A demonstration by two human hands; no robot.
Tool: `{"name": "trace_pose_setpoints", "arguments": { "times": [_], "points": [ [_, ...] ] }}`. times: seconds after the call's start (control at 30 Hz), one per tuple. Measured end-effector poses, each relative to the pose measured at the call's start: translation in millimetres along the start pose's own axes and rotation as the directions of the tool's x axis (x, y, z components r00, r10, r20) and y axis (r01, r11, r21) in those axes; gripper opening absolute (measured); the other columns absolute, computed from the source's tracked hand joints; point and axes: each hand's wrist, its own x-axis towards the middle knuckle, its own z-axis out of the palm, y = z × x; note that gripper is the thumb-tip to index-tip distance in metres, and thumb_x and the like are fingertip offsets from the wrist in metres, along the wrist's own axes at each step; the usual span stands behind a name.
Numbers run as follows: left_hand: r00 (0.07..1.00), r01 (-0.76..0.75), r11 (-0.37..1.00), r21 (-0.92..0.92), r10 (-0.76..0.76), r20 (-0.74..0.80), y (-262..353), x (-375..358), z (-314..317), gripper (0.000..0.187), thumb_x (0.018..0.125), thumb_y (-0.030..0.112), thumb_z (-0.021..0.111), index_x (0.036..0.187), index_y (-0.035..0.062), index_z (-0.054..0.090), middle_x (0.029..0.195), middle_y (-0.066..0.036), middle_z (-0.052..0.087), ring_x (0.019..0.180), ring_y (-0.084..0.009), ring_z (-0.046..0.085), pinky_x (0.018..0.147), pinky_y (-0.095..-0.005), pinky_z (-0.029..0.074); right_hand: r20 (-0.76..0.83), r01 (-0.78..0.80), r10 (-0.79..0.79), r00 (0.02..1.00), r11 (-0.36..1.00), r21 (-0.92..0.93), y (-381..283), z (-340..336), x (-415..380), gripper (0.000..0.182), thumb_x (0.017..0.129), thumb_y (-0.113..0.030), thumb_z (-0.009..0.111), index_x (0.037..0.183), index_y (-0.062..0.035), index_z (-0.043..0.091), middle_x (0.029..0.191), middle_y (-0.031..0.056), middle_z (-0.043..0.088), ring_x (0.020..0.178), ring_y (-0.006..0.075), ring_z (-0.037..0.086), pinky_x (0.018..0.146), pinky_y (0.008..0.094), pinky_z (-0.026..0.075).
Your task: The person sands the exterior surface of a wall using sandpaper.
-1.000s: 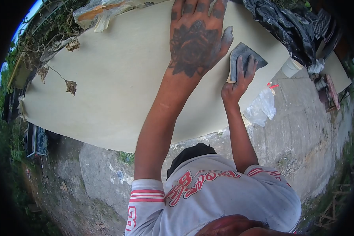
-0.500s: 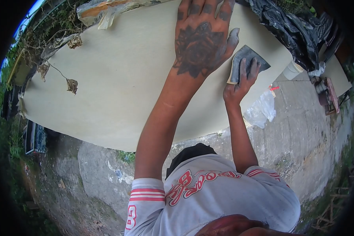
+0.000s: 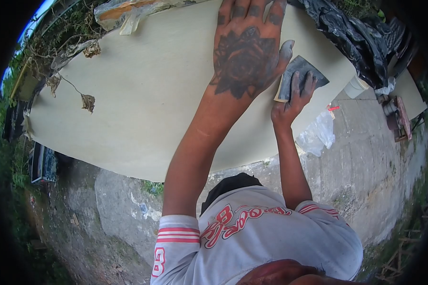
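Observation:
My left hand lies stretched over the upper part of a large pale panel, fingers apart and their tips cut off by the top edge of the view. A dark rose tattoo covers its back, and the thumb is grey with dust. To the right, my right hand presses a dark grey sheet of sandpaper on the panel. Two dusty fingers rest on top of the sheet, which shows a lighter edge at its lower left; the thumb is mostly hidden.
Crumpled black plastic covers the upper right edge. A white bucket and clear plastic bag are beside the panel, above concrete ground. Dry leaves hang over the left side. A dark crate sits at lower left.
My left hand sits slightly lower and further right in the view. The right hand and sandpaper have barely shifted; the sandpaper is still held.

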Motion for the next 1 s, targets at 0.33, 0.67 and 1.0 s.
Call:
{"name": "trace_pose_setpoints", "arguments": {
  "times": [0.33,0.67,1.0],
  "points": [
    [1.000,0.009,1.000,-0.021,-0.009,-0.016,1.4,1.8,1.0,0.068,0.075,0.024,0.071,0.133,-0.0063,0.053,0.141,-0.021,0.051,0.134,-0.0389,0.045,0.119,-0.0523,0.029,0.004,0.002,-0.002,1.000,1.000,0.002,3.3,1.4,-0.6,0.059,0.100,-0.046,0.045,0.148,-0.0129,0.056,0.161,0.0230,0.035,0.149,0.0518,0.024,0.119,0.0637,0.017],
    [0.975,-0.066,0.998,-0.024,0.060,-0.213,-8.7,0.5,22.5,0.065,0.077,0.026,0.067,0.135,-0.0021,0.056,0.138,-0.017,0.055,0.131,-0.0358,0.049,0.118,-0.0516,0.030,0.016,0.004,-0.004,1.000,1.000,-0.005,7.8,2.6,-3.0,0.059,0.097,-0.039,0.044,0.148,-0.0133,0.056,0.161,0.0231,0.034,0.149,0.0522,0.023,0.119,0.0645,0.015],
    [0.987,-0.005,1.000,0.009,0.007,-0.161,-8.3,-0.9,24.7,0.065,0.077,0.028,0.067,0.135,-0.0004,0.058,0.137,-0.015,0.057,0.130,-0.0348,0.050,0.117,-0.0508,0.031,0.010,0.028,-0.028,1.000,1.000,-0.002,11.9,3.9,-4.4,0.060,0.094,-0.037,0.045,0.148,-0.0136,0.056,0.162,0.0226,0.033,0.149,0.0523,0.022,0.119,0.0645,0.015]
  ]
}}
